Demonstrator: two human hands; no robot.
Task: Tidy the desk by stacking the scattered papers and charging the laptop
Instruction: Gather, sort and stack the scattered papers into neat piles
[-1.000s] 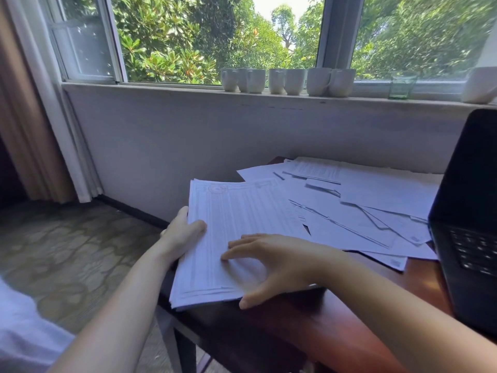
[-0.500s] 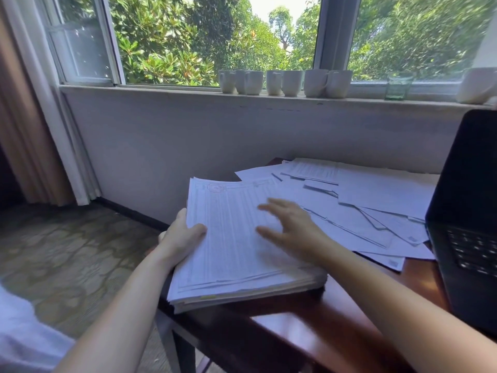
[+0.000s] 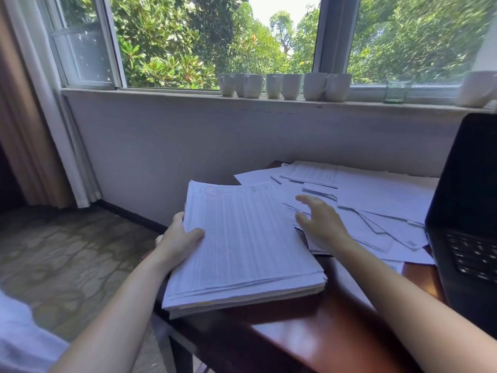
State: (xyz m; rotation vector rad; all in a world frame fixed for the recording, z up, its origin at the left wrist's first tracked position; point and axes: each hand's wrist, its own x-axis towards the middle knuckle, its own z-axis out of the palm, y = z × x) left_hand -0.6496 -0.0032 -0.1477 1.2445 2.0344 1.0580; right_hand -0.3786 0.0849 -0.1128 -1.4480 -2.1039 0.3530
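A: A dark wooden desk (image 3: 295,340) is standing against a pale wall under a window (image 3: 188,41), with green trees showing through the glass. What is sitting on the sill (image 3: 161,94)?

B: A row of white mugs (image 3: 285,86) is lining it, with a small glass (image 3: 397,90) to their right and one more mug (image 3: 477,88) at the far right. A curtain (image 3: 24,130) is hanging at the left.

A: And the papers?

B: A thick stack (image 3: 247,246) is lying at the desk's left end, its left edge jutting out past the wood. Loose sheets (image 3: 382,195) are lying fanned and overlapping behind it and to its right, reaching toward the wall.

A: What is the left hand (image 3: 178,243) doing?

B: It is gripping the stack by its left edge: the thumb is pressing on the top sheet, and the fingers are curling underneath (they are hidden by the paper).

A: The right hand (image 3: 322,224)?

B: It is reaching out just beside the stack's right edge, over the nearest loose sheets. The fingers are spreading wide and nearly straight, holding nothing. The hand is blurred, so I cannot tell whether the fingertips are touching the paper.

A: Where is the laptop (image 3: 468,211)?

B: It is standing open at the desk's right end, its screen dark, with the keyboard partly showing. The loose sheets are running up to its left side, and both hands are staying well apart from it.
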